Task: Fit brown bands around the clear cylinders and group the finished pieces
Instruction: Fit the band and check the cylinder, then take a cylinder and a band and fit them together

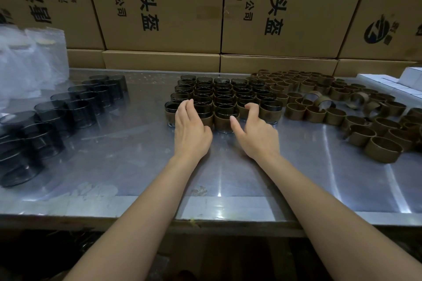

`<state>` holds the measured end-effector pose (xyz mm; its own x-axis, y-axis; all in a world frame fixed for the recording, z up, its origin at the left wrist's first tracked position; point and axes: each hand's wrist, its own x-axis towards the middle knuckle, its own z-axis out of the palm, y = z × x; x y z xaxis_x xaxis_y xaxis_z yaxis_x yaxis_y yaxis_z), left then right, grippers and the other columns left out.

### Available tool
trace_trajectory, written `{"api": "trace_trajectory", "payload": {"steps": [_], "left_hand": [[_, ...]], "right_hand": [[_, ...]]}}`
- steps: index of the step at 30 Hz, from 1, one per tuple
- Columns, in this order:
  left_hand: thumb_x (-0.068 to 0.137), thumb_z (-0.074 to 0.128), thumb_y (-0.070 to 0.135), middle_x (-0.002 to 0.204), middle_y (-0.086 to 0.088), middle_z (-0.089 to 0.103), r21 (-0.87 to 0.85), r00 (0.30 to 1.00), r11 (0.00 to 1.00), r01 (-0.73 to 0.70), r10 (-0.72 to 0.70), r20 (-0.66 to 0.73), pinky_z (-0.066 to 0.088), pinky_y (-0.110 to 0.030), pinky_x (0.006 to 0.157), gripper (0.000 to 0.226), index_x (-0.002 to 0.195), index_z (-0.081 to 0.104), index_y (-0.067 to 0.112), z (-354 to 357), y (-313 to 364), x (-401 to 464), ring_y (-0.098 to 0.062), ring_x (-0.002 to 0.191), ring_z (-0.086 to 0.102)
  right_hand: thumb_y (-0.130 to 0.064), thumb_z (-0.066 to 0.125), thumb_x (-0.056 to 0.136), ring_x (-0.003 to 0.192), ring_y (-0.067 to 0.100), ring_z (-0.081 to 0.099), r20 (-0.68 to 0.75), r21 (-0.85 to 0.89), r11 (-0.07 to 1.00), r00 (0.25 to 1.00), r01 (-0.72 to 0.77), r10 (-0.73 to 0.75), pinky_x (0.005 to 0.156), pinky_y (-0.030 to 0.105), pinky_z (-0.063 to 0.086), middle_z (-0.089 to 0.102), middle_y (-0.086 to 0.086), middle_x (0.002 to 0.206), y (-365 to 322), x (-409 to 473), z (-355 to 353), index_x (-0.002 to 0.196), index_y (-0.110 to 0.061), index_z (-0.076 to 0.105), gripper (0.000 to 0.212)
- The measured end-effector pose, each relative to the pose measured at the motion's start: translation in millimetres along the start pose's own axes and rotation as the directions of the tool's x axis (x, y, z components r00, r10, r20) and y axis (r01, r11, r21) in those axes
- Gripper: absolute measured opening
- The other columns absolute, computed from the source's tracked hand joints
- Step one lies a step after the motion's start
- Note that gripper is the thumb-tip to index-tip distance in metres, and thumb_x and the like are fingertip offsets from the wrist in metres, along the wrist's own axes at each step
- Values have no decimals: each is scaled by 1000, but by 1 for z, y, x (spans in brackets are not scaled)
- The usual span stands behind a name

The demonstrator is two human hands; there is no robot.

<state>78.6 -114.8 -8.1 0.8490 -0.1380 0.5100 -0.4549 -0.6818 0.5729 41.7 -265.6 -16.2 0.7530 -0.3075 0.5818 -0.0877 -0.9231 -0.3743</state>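
My left hand (190, 130) has its fingers (182, 109) straight, resting against the near row of the banded cylinders (225, 100). My right hand (254, 131) is loosely curled and grasps nothing, thumb touching the front piece (226, 120). That finished group stands mid-counter (137, 166). Bare clear cylinders (75, 109) line the left; loose brown bands (342, 109) spread to the right. Cardboard boxes (171, 7) stand behind.

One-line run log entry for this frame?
left hand: open, at banded clear cylinders | right hand: open, beside front row | bare clear cylinders: left | loose brown bands: right
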Motion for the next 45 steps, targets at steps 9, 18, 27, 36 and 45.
{"api": "trace_trajectory", "payload": {"steps": [9,18,27,36,45], "left_hand": [[100,39,26,154,-15,14,283,989,949,-141,150,-10,8,-43,120,62,150,9,3,-46,-24,-37,-29,143,13],[81,68,25,142,-26,28,519,956,822,237,-101,-276,9,-62,111,75,140,30,-1,-131,-89,-59,-47,132,23],[77,74,27,133,-26,31,521,895,738,429,-269,-355,18,-63,104,81,138,27,2,-157,-128,-59,-49,116,34],[84,55,50,136,-5,18,527,987,834,163,-135,-93,17,-50,104,80,145,11,23,-115,-64,-80,-26,118,27],[90,50,47,132,1,28,259,977,947,-193,160,141,21,-41,101,71,145,11,26,-51,14,-72,-17,121,36]], "right_hand": [[-53,35,97,62,26,55,70,-99,995,997,-31,38,55,32,30,49,-6,69,8,-25,-15,125,-21,32,43],[-54,31,97,67,26,53,135,-120,992,990,-25,41,60,33,36,56,-1,76,6,-22,-16,128,-21,31,46],[-54,30,97,81,33,63,163,-139,990,985,-29,52,63,34,38,53,0,80,5,-20,-15,129,-21,31,45],[-53,30,98,80,32,63,166,-149,988,985,-26,51,62,33,36,51,-2,78,4,-21,-17,130,-21,32,46],[-54,30,98,87,35,63,155,-91,996,987,-26,40,66,35,36,67,10,95,3,-20,-18,129,-21,32,45]]}}
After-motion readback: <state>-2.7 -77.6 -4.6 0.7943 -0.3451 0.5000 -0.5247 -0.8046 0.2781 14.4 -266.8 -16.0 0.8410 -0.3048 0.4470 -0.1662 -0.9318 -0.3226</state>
